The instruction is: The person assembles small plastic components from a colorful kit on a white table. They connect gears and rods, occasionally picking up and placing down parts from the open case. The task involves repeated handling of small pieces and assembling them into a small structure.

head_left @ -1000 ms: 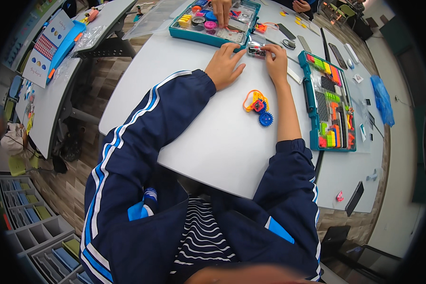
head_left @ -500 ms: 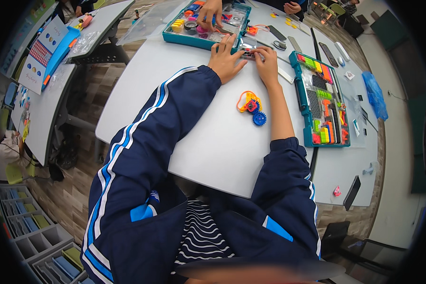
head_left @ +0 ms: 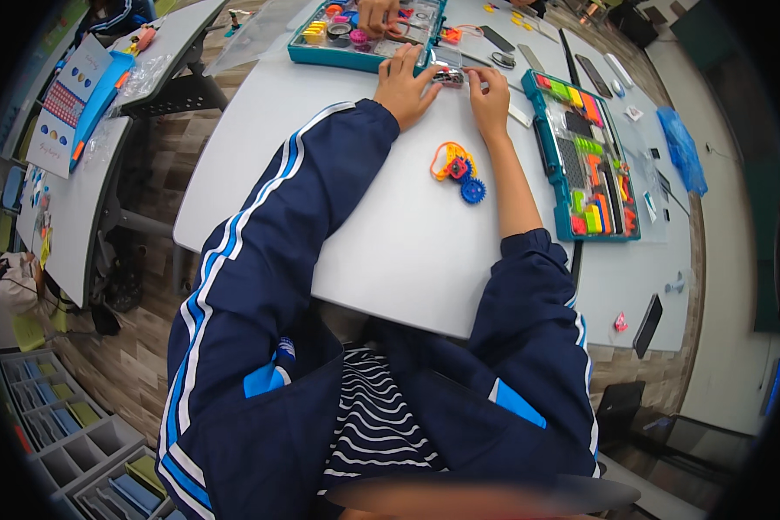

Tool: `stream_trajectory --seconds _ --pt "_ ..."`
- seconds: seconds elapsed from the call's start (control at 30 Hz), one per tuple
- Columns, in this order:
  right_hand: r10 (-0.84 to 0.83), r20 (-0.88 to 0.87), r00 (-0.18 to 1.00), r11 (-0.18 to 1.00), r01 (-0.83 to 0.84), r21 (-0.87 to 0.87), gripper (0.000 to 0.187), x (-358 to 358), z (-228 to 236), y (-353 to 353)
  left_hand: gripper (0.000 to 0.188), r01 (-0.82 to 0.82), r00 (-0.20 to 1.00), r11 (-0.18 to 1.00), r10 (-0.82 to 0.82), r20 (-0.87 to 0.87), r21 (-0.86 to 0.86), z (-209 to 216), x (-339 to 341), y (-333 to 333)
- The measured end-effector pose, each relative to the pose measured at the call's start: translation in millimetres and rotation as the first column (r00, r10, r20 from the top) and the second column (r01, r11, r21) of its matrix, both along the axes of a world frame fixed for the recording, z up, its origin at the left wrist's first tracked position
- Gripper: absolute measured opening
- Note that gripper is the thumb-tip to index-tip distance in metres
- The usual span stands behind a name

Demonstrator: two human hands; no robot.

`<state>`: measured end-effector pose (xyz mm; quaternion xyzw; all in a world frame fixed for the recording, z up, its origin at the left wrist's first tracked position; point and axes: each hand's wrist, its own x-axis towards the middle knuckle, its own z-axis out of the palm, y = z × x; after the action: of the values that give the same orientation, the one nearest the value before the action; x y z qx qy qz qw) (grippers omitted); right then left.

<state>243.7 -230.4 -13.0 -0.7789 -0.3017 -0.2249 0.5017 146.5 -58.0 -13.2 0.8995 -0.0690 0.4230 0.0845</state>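
Observation:
On the white table, a small clear box (head_left: 447,57) with tiny metallic parts at its near end lies between my hands. My left hand (head_left: 403,90) rests by its left side with fingers spread, fingertips at the box and the near edge of a teal parts case (head_left: 355,59). Just right of the box is my right hand (head_left: 490,100), its thumb and index finger bent together in a pinch; whatever lies between them is too small to make out. Nearer to me sits a small assembly (head_left: 458,169) of yellow, red and blue building pieces with blue gears and an orange loop.
Another person's hand (head_left: 379,16) reaches into the teal case. A second teal case (head_left: 542,149) of colourful blocks lies at right, before a blue plastic bag (head_left: 683,152). A dark phone-like slab (head_left: 647,326) is near the right table's edge. Another table (head_left: 104,173) stands left.
My right hand's fingers have drawn back from over the clear box to its right side. My left hand stays beside it. The whole view has shifted slightly.

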Motion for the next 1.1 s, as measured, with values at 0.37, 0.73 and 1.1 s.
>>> stream_trajectory --seconds 0.37,0.73,1.1 --pt "0.202 -0.395 0.896 0.973 -0.230 -0.023 0.034 -152.2 17.0 -95.5 0.044 0.574 0.706 0.686 -0.691 -0.154 -0.447 17.6 -100.5 -32.1" --pt "0.291 -0.531 0.796 0.954 -0.198 0.225 0.032 -170.8 15.8 -82.1 0.046 0.522 0.682 0.630 -0.713 -0.163 -0.575 20.6 -103.9 -37.7" --pt "0.334 -0.583 0.741 0.942 -0.254 0.217 0.031 -167.4 16.6 -86.7 0.037 0.607 0.616 0.529 -0.785 -0.070 -0.593 27.5 -109.4 -41.7"
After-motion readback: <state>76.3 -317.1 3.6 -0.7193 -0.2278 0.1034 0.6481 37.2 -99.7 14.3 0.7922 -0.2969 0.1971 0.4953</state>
